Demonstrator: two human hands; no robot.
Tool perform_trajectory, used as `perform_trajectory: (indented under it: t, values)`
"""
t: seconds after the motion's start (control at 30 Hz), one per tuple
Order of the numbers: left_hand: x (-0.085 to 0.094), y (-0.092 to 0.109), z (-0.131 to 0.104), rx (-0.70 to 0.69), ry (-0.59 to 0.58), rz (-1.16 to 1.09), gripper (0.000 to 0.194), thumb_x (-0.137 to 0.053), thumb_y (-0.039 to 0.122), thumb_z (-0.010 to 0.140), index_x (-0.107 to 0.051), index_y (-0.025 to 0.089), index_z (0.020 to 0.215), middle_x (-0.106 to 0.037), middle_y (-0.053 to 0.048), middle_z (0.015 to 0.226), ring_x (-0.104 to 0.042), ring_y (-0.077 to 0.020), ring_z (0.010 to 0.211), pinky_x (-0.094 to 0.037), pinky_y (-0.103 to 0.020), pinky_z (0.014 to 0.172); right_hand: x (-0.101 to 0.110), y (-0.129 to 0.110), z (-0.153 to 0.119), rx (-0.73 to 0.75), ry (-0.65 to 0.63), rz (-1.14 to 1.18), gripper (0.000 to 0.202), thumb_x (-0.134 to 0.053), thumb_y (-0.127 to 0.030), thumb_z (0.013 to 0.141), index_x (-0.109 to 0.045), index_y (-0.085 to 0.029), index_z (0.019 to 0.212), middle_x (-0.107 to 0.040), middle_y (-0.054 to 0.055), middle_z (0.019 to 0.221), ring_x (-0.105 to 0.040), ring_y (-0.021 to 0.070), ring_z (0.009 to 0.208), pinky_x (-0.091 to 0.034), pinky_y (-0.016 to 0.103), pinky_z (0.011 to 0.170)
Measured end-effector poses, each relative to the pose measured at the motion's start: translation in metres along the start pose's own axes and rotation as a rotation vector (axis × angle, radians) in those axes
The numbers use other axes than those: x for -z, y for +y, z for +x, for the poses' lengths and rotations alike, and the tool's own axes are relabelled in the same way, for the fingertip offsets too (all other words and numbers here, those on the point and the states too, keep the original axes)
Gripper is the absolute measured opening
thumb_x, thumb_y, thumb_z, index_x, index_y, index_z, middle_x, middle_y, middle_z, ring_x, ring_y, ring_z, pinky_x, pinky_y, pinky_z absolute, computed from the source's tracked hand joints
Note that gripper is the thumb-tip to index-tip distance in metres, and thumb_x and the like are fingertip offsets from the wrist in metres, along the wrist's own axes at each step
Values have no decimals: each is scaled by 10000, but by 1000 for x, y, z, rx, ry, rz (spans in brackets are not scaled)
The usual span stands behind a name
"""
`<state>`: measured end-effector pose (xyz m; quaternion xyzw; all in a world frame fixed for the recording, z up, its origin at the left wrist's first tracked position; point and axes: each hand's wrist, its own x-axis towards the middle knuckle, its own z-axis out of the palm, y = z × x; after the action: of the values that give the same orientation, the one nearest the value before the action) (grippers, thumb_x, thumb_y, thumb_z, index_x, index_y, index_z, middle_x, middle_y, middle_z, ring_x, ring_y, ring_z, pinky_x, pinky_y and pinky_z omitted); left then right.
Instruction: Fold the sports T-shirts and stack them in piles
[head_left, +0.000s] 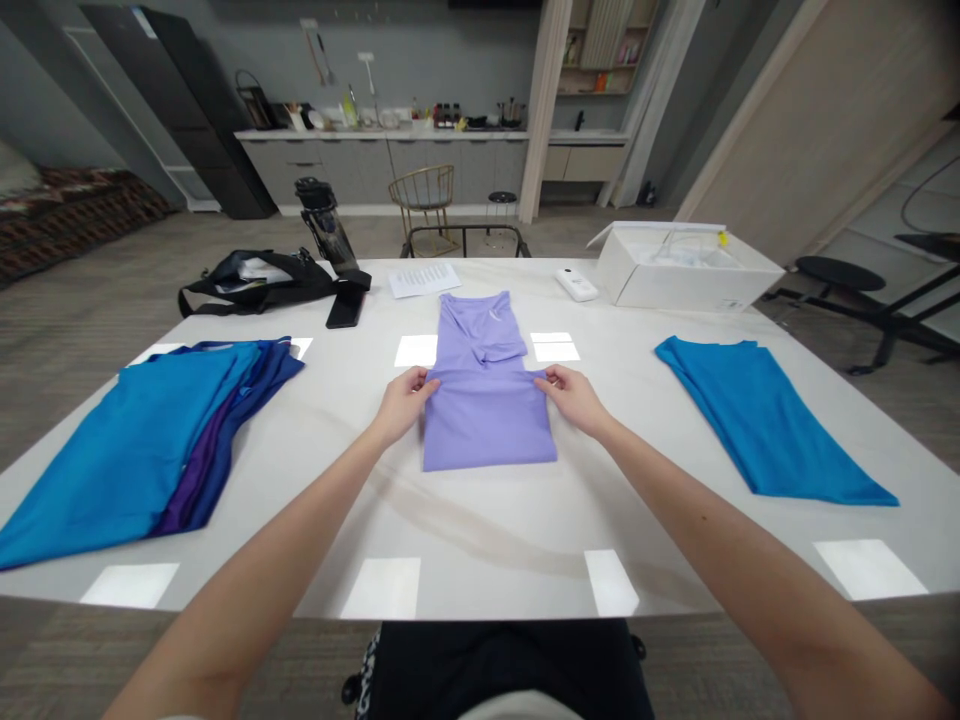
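Observation:
A lavender garment, a shirt by its look, [489, 425] lies in the middle of the white table, its near part folded over toward the far part. My left hand [405, 402] pinches the left end of the folded edge. At the right end of that same edge, my right hand [574, 398] grips the cloth between thumb and fingers. Beyond the fold, the narrower far part lies flat with a small pale logo and a few creases. The fingertips under the cloth are partly hidden.
A pile of blue and purple garments [142, 440] lies at left, a folded blue garment [776, 420] at right. Toward the back are a black bag [259, 280], a bottle [328, 228], a phone [346, 308], a paper sheet [425, 281], a small white device [577, 285] and a white box [679, 275].

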<state>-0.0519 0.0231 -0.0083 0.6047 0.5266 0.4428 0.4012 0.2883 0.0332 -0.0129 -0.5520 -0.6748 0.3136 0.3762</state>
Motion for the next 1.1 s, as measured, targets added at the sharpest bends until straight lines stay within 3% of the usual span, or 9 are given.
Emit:
perform_trajectory:
  t: [0.23,0.37,0.5,0.6,0.73,0.8,0.9,1.0,1.1]
  values:
    - [-4,-1,68,-128,35,-24,213,-659,400,870,-662,210,967,-687,-5,897,-621,-161,831,-477,-282,809,-4,-9,61,-4,70,10,344,-622,-550,847,-662,-212,895,-678,25,840,-511,156,642,-416,291,617]
    - [-6,14,118,-165,45,-98,170,-639,366,888,-622,213,961,-654,3,852,-616,-164,821,-484,-274,779,-2,-12,109,20,147,23,333,-617,-534,855,-651,-205,890,-665,22,820,-515,155,654,-427,293,640]
    - [-7,26,178,-210,128,-173,139,-602,322,924,-594,210,1006,-643,7,849,-615,-152,797,-483,-263,767,-1,-11,169,85,256,57,306,-591,-489,897,-653,-197,963,-675,25,865,-561,165,715,-467,300,699]
    - [-11,12,226,-141,206,-184,125,-570,290,950,-586,204,1040,-649,6,831,-618,-145,750,-478,-256,738,-10,-3,216,75,311,-12,300,-558,-459,929,-660,-188,1009,-675,27,853,-578,174,741,-477,304,722]
    - [-20,-37,275,71,264,-50,106,-611,195,888,-611,187,994,-651,-4,771,-604,-156,700,-471,-265,712,-38,21,263,-56,279,-205,279,-546,-420,950,-686,-188,1012,-712,63,894,-629,225,844,-484,343,816]
    - [-23,-60,288,133,268,79,129,-650,156,829,-637,184,954,-650,-8,766,-589,-161,700,-463,-268,716,-52,32,276,-145,234,-295,248,-564,-401,942,-697,-199,999,-733,86,943,-647,258,914,-481,367,854]
    - [-25,-76,300,72,317,125,175,-634,160,827,-661,193,997,-669,-19,835,-599,-164,736,-463,-273,735,-63,42,288,-168,233,-352,237,-548,-389,956,-694,-219,1032,-744,90,989,-657,276,953,-479,385,877]
    - [-26,-74,309,-14,379,96,211,-613,178,858,-654,208,1063,-685,-30,902,-630,-180,801,-482,-294,798,-65,44,297,-121,285,-362,279,-480,-409,1001,-671,-230,1097,-741,82,996,-655,276,967,-476,398,898]
    - [-28,-68,310,12,411,167,270,-595,172,878,-641,194,1142,-700,-79,1000,-656,-239,967,-487,-367,946,-65,44,299,-146,248,-436,312,-463,-417,1016,-663,-231,1167,-725,113,1103,-631,307,1063,-466,470,955]
